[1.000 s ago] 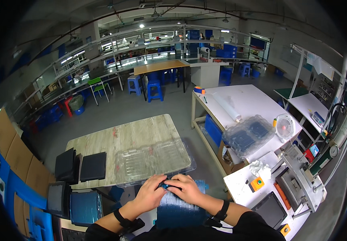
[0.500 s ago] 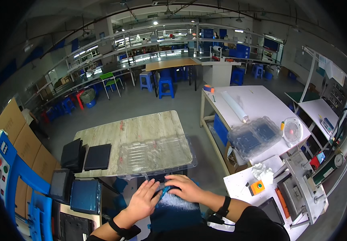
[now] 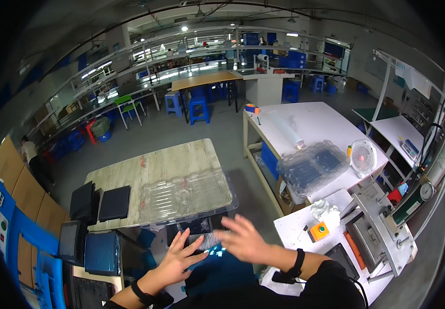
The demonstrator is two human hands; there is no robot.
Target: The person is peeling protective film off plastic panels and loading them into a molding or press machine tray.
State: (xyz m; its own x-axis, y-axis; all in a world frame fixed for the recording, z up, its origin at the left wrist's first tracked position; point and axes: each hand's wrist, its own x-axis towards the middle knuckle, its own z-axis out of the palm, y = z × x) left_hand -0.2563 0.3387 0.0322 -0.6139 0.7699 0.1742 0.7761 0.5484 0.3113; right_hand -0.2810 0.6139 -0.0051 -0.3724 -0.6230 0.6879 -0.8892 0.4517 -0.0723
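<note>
In front of my body lies a dark panel with a glossy blue surface (image 3: 212, 275) and a grey ribbed strip (image 3: 208, 241) along its far side. My left hand (image 3: 176, 260) is over its left part, fingers spread; whether the fingertips touch it I cannot tell. At the right of the strip, my right hand (image 3: 244, 242) has its fingers stretched out and apart, somewhat blurred, with nothing visible in them. Just beyond my hands, a clear plastic tray (image 3: 186, 198) sits on the wood-grain table (image 3: 114, 172).
Dark flat panels (image 3: 114, 202) stand at the table's left end, with blue-filmed ones (image 3: 102, 252) nearer me. A blue machine (image 3: 27, 232) is at far left. To my right are a press (image 3: 371, 237), an orange button box (image 3: 318, 232), a small fan (image 3: 362, 157) and another clear tray (image 3: 312, 167).
My hands have moved apart and their fingers have spread. Much less of the ribbed surface shows now. The whole view has shifted, with the surroundings further left.
</note>
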